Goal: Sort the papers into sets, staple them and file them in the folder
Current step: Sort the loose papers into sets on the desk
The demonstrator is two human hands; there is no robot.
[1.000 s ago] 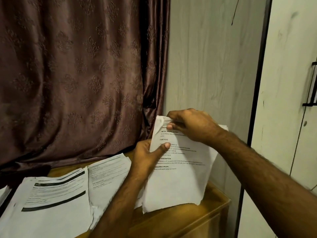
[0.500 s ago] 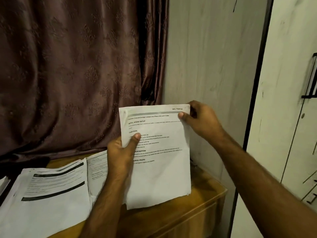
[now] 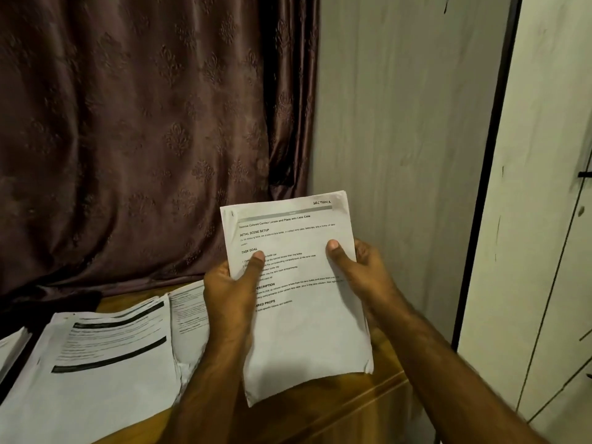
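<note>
I hold a set of printed papers (image 3: 301, 331) upright above the wooden table (image 3: 352, 402), its top sheet marked "SECTION". My left hand (image 3: 235, 290) grips the set's left edge, thumb on the front. My right hand (image 3: 362, 270) grips the right edge, thumb pressed on the printed face. A large pile of papers (image 3: 105, 373) with black header bars lies flat on the table to the left. Another stack (image 3: 187, 312) lies between that pile and my left forearm. No stapler or folder is in view.
A brown patterned curtain (image 3: 144, 139) hangs behind the table. A pale wall panel (image 3: 400, 139) stands to the right, then a wardrobe door (image 3: 551, 219) with a dark frame. A further sheaf of papers (image 3: 11, 344) shows at the far left edge.
The held set was bent over at the top a second ago; it is flat and upright now. My right hand slid from the top corner down to the right edge.
</note>
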